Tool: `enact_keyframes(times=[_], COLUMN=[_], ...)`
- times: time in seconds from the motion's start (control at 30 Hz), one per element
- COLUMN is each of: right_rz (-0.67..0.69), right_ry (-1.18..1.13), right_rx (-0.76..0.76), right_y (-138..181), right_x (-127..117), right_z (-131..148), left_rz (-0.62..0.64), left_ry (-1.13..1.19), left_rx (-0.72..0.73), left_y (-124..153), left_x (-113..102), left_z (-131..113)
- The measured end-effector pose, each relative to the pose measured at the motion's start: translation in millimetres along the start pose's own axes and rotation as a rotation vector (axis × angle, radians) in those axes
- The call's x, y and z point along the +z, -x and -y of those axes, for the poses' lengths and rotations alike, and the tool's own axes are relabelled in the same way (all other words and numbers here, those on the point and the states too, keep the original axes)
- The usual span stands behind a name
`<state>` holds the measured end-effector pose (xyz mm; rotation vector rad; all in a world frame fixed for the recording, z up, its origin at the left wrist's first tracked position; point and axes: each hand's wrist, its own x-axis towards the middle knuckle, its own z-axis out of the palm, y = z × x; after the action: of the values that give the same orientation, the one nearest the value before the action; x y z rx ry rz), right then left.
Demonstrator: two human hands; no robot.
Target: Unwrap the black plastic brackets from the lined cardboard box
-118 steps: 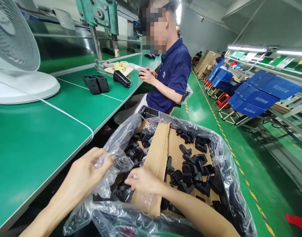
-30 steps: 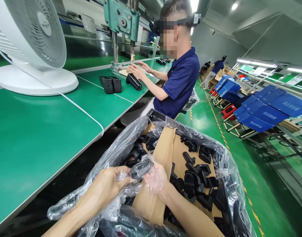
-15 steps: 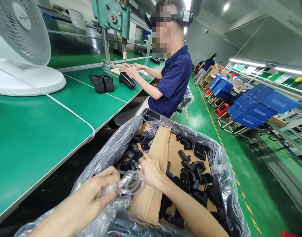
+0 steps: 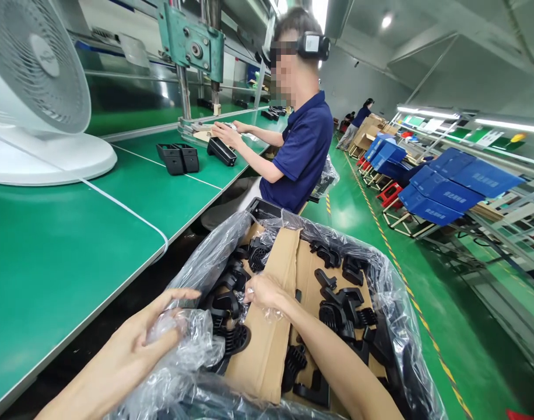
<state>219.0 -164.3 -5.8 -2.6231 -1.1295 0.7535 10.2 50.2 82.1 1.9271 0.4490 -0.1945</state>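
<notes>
A box lined with a clear plastic bag (image 4: 214,256) stands beside me, full of black plastic parts (image 4: 345,303) with a brown cardboard sheet (image 4: 267,356) lying among them. My left hand (image 4: 151,335) presses on the crumpled near edge of the bag, fingers spread over the plastic. My right hand (image 4: 262,291) rests on the upper edge of the cardboard sheet, fingertips at the plastic film and the black parts just left of it. Whether it pinches the film or the cardboard is unclear.
A green workbench (image 4: 74,245) runs along my left with a white fan (image 4: 35,111) and its cable. Farther along, a co-worker in a blue shirt (image 4: 302,151) handles black housings (image 4: 179,158) under a green press (image 4: 190,41). Blue bins (image 4: 450,186) line the right aisle.
My left hand has pulled the bag edge toward me and now lies flatter on it. My right hand has shifted slightly up along the cardboard edge. The co-worker keeps both hands at the press.
</notes>
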Motion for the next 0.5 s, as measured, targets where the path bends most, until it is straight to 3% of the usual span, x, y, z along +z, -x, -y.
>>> enact_keyframes(times=[0.1, 0.27, 0.37, 0.5], right_rz=[-0.097, -0.233, -0.238, -0.209], right_ry=[-0.063, -0.204, -0.165, -0.164], right_rx=[0.008, 0.051, 0.087, 0.066], right_y=[5.8, 8.8, 7.1, 5.3], right_x=[-5.3, -19.3, -18.4, 1.3], right_z=[2.8, 4.9, 6.0, 9.8], left_rz=[0.109, -0.012, 0.032, 0.066], left_ry=[0.016, -0.436, -0.546, -0.571], left_rx=[-0.038, -0.083, -0.072, -0.061], left_y=[-2.7, -10.5, -13.5, -13.4], left_x=[4.0, 24.4, 32.0, 32.9], left_z=[1.9, -2.3, -7.7, -12.1])
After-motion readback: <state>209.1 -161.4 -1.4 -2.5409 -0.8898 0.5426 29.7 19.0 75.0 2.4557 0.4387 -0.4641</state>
